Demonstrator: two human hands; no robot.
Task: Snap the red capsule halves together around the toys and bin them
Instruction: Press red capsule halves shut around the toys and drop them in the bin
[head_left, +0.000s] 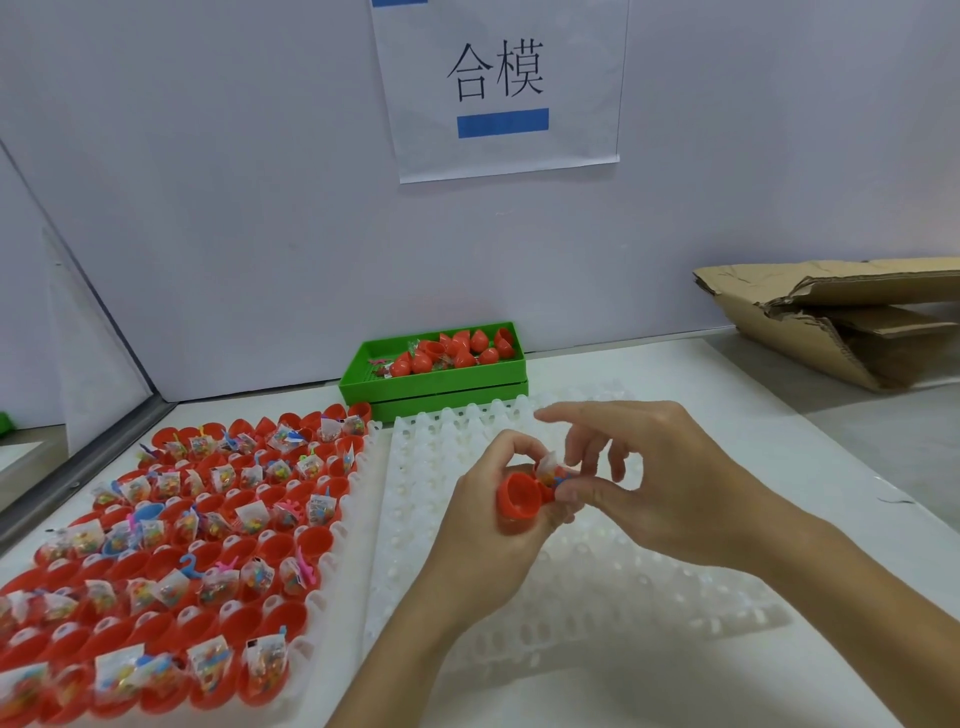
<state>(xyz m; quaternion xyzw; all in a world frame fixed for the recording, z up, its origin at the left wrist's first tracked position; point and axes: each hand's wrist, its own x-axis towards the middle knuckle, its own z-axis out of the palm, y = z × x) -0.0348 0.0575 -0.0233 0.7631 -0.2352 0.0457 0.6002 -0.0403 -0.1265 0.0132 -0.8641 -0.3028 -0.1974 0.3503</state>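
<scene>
1. Left hand: fingers curled around an open red capsule half, its hollow facing the camera, held above the white empty tray.
2. Right hand: thumb and middle fingers pinch a small bagged toy and what appears to be the second red half, just beside and touching the first; the index finger points left, extended and free. The second half is mostly hidden by the fingers.
3. Filled tray: white, at the left of the desk, with rows of open red capsule halves, many holding clear packets of coloured toys; a few cups nearest the middle hold no packet.
4. Empty tray: translucent white moulded sockets, lying just right of the filled tray, beneath both hands.
5. Green bin: at the back of the desk against the wall, holding closed red capsules and some loose packets.
6. Paper sign: fixed to the wall above the bin, printed with two characters and a blue bar.
7. Flattened cardboard: far right, leaning at the desk's rear edge.
</scene>
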